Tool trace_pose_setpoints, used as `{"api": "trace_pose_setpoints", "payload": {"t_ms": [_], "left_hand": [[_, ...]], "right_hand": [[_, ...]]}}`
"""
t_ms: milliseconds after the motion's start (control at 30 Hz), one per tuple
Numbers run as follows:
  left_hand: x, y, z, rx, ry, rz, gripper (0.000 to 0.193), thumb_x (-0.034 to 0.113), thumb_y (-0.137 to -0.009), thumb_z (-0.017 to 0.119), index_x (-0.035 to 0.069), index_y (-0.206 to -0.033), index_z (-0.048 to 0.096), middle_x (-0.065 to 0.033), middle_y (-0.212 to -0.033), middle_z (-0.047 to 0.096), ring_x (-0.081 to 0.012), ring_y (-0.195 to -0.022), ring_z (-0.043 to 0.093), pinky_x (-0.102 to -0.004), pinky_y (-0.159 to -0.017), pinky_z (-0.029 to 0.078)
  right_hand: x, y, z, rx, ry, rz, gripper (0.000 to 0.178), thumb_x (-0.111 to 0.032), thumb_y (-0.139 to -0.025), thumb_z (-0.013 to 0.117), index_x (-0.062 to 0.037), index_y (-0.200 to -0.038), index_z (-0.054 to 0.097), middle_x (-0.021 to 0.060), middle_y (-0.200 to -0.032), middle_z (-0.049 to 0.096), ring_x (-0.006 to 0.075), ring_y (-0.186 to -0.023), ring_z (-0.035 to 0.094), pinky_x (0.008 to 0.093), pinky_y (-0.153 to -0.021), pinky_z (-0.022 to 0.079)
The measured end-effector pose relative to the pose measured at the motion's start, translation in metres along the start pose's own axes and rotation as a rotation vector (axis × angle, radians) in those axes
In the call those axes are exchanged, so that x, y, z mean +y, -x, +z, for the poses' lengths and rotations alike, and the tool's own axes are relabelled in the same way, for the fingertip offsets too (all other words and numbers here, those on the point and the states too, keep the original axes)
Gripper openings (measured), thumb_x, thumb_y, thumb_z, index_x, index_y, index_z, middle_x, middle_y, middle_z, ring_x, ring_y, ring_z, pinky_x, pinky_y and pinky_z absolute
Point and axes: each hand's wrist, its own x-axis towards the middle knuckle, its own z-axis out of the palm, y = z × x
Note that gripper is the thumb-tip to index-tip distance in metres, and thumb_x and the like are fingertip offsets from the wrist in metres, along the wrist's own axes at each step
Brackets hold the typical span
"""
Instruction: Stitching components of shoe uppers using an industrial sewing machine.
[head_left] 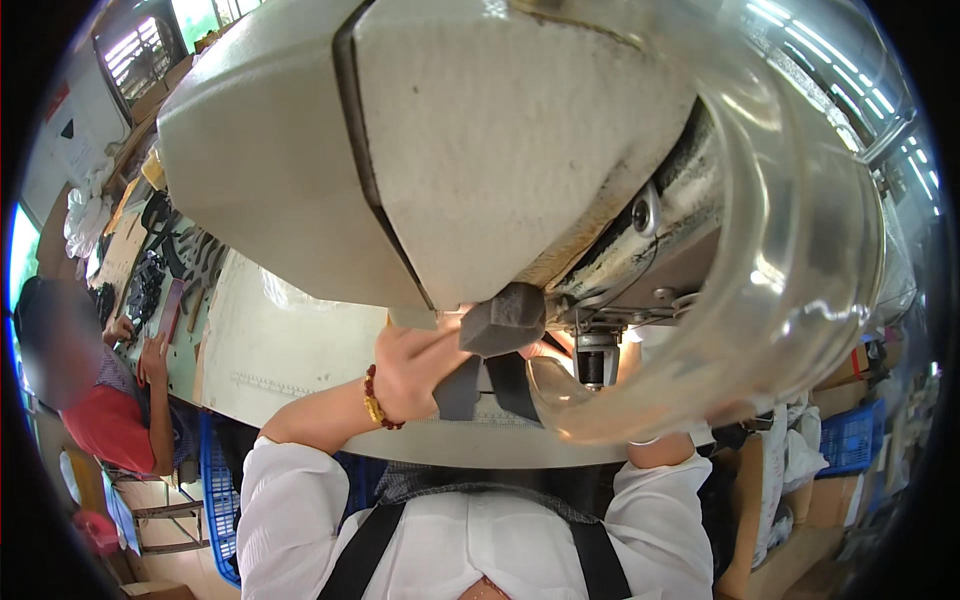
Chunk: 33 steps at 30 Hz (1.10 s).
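My left hand (pixel 405 365), with a beaded bracelet on its wrist, reaches in from the left to the sewing machine (pixel 520 150). Its fingers are pressed together around the upper end of a dark grey strip (pixel 458 392); the fingertips are hidden behind a grey foam block (pixel 503 320) on the machine. A second, blacker strip (pixel 512 388) hangs beside it. My right hand (pixel 545 352) is mostly covered by the clear plastic shield (pixel 790 270) and machine parts. Only bits of its fingers show near the lit needle area, so its grip is unclear.
The pale worktable (pixel 290 350) curves around the machine. At the left, a person in a red top (pixel 115 425) works at a bench holding several dark strips (pixel 195 255). Blue crates (pixel 218 490) stand low left, and another blue basket (pixel 850 438) sits among cartons at right.
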Motion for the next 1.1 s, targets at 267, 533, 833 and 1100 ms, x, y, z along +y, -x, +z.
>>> {"api": "trace_pose_setpoints", "payload": {"t_ms": [267, 533, 833, 1100], "left_hand": [[0.005, -0.002, 0.001, 0.328, 0.839, -0.623, 0.016, -0.004, -0.092, 0.073, 0.001, -0.106, 0.079, -0.0119, -0.095, 0.079, -0.0124, -0.076, 0.070, -0.0257, -0.062, 0.047], [0.016, -0.010, -0.006, -0.069, -0.186, 0.066, 0.031, 0.006, -0.076, 0.070, 0.007, -0.106, 0.074, -0.0121, -0.110, 0.074, -0.0199, -0.081, 0.070, -0.0274, -0.056, 0.050], [0.029, -0.020, -0.011, -0.223, -0.437, 0.213, 0.026, 0.006, -0.082, 0.071, 0.010, -0.107, 0.073, -0.0137, -0.119, 0.071, -0.0259, -0.099, 0.072, -0.0268, -0.055, 0.053], [0.015, -0.006, -0.003, -0.136, -0.387, 0.164, 0.023, 0.009, -0.081, 0.072, 0.010, -0.103, 0.074, -0.0195, -0.124, 0.071, -0.0184, -0.076, 0.067, -0.0270, -0.047, 0.045]], "right_hand": [[-0.001, 0.014, -0.003, 0.006, -0.398, 0.419, 0.013, -0.015, -0.083, 0.077, -0.0115, -0.095, 0.075, 0.0092, -0.091, 0.069, 0.0302, -0.072, 0.063, 0.0422, -0.061, 0.048], [0.001, 0.010, -0.005, -0.040, -0.082, 0.156, 0.015, -0.014, -0.083, 0.076, -0.0123, -0.098, 0.076, 0.0102, -0.092, 0.069, 0.0306, -0.073, 0.063, 0.0425, -0.062, 0.048], [0.013, -0.002, -0.007, -0.055, 0.144, -0.020, 0.018, -0.012, -0.082, 0.076, -0.0132, -0.100, 0.077, 0.0113, -0.093, 0.069, 0.0310, -0.074, 0.062, 0.0428, -0.063, 0.048], [0.015, -0.001, -0.012, -0.081, 0.285, -0.100, 0.021, -0.011, -0.082, 0.076, -0.0140, -0.103, 0.078, 0.0123, -0.094, 0.068, 0.0313, -0.075, 0.062, 0.0431, -0.064, 0.048]]}}
